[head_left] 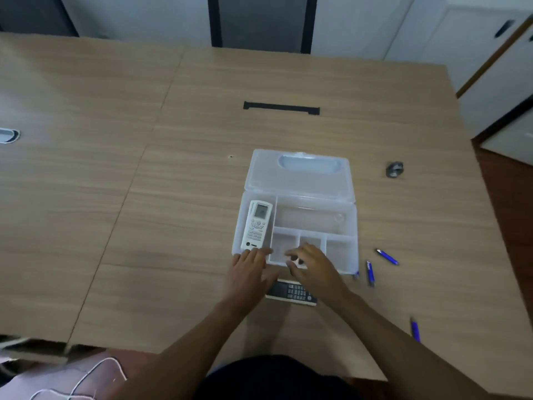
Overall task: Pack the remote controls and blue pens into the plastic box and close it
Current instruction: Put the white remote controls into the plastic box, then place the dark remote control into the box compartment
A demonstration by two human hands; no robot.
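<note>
A clear plastic box (343, 223) stands open on the table, its lid (300, 180) flat behind it. A white remote (256, 225) lies in the box's long left compartment. A second remote (291, 293), dark-faced with a pale rim, lies on the table just in front of the box, partly under my hands. My left hand (248, 272) rests at the box's front left corner, fingertips by the white remote's near end. My right hand (313, 265) hovers over the front rim, fingers apart, holding nothing. Blue pens lie right of the box: one (387, 256), another (370, 273), a third (415, 330).
A small dark round object (394, 169) sits at the right of the wooden table (144, 197). A black cable slot (281, 108) lies farther back. White cabinets (490, 67) stand to the right. A white cord (86, 376) trails on the floor at the lower left.
</note>
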